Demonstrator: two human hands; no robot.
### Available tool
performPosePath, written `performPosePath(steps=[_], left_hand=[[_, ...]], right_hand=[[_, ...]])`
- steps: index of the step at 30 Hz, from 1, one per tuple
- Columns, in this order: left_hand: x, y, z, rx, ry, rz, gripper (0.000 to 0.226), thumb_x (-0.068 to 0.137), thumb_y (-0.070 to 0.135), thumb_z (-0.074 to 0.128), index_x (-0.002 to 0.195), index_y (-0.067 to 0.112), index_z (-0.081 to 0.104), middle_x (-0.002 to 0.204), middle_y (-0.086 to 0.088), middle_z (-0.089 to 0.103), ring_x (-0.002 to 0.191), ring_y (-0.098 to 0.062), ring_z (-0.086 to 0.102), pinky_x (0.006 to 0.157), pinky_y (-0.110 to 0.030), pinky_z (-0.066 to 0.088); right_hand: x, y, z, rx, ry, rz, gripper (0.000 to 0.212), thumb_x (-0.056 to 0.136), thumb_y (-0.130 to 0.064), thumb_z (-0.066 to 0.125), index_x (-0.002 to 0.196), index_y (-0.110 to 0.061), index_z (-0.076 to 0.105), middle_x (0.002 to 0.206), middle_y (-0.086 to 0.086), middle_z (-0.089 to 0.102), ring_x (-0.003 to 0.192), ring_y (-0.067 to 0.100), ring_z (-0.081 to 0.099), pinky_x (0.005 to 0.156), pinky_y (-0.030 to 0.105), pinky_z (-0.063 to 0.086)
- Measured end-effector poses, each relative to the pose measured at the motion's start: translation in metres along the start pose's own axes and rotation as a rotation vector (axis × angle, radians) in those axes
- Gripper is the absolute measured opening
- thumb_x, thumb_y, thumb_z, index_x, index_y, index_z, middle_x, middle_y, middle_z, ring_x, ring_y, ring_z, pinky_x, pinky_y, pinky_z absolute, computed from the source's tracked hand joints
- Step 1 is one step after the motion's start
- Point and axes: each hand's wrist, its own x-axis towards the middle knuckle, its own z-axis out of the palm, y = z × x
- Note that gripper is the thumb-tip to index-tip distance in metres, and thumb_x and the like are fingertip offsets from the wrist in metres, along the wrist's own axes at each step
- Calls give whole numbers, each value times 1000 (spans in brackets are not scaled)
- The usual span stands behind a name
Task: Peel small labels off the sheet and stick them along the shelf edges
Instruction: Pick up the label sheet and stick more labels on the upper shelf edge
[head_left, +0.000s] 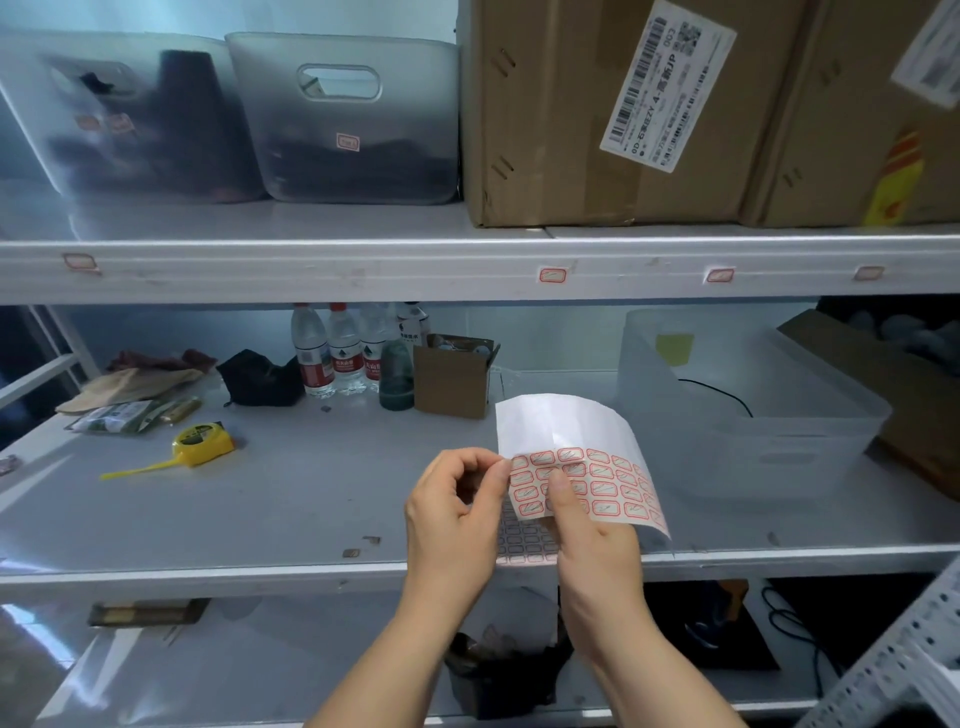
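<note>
Head view: shelving seen from in front and above, both hands raised over the middle shelf.
Label sheet (582, 467): held in the air above the front of the middle shelf, top half curled back and blank white, lower half carrying rows of small red-bordered labels.
Right hand (592, 545): grips the sheet from below, thumb (561, 493) pressed flat on the labelled face, fingers hidden behind the paper.
Left hand (457, 519): fingers curled, thumb and forefinger pinching at the sheet's left edge near the top row of labels; cannot tell whether a label is already lifted.
Second sheet (524, 540): lies flat on the middle shelf under the hands, partly covered by them.
Upper shelf edge (363, 273): bears four stuck labels, one at far left (80, 261), one near centre (552, 275), two further right (720, 275) (868, 273).
Upper shelf: two translucent bins (343, 119) at left, cardboard boxes (613, 114) at right.
Middle shelf: yellow tape measure (202, 441) at left with its tape pulled out, water bottles (337, 353) and a small open carton (452, 379) at the back, clear tub (748, 405) at right.
</note>
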Motion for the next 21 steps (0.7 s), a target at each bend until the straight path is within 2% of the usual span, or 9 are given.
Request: performPosePath(steps=[3,6,9,11,13,14,17,21], left_hand=[[0,2,1,-30,-21,-86,9,92,19,73,84,23,73,80,6,75,74,-8,68,69,-19,54],[0,6,1,-67,-52,-167,8,93,19,72,85,18,75,80,6,77,70,-4,67,67,-17,53],[-2,10,1,-156,-103,-247,11,95,18,70,85,15,76,74,10,76,65,2,63,62,-14,50],[-3,11,0,-193,-149,-287,13,96,18,68,87,14,76,69,13,73,61,5,60,60,-12,47],[-3,12,-1,-233,-171,-311,13,97,17,67,90,11,75,67,15,72,59,7,59,61,-11,49],[-3,12,-1,-245,-174,-318,13,98,16,66,91,10,75,67,15,72,60,7,59,63,-11,50],[-2,11,-3,-281,-173,-331,13,99,15,65,93,7,73,71,10,71,64,1,60,65,-13,51],[-6,2,-8,-295,-174,-347,13,100,15,63,91,8,71,72,5,63,67,-7,55,67,-17,50]], right_hand=[[-1,-1,-2,-64,6,-43,20,90,-33,70,103,-19,77,105,-13,80,104,7,74,88,27,53],[0,0,-6,-142,20,-90,13,91,-32,70,98,-23,76,101,-15,80,103,4,71,96,29,50],[0,2,-9,-200,13,-123,7,95,-28,68,97,-27,75,109,-17,74,109,3,66,102,27,45],[-1,3,-11,-214,12,-122,8,95,-27,67,97,-27,75,110,-18,74,108,-2,67,98,21,45],[-1,2,-12,-218,12,-112,10,95,-28,67,90,-30,75,101,-23,75,103,-13,65,92,16,45],[0,3,-13,-212,12,-111,10,95,-28,67,91,-29,76,101,-22,75,103,-11,66,94,19,46],[0,1,-15,-200,32,-115,19,96,-28,67,110,-19,74,114,-7,75,112,12,68,105,35,49],[3,-4,-23,-205,47,-100,12,94,-35,68,102,-28,74,114,-11,75,112,11,67,104,36,49]])
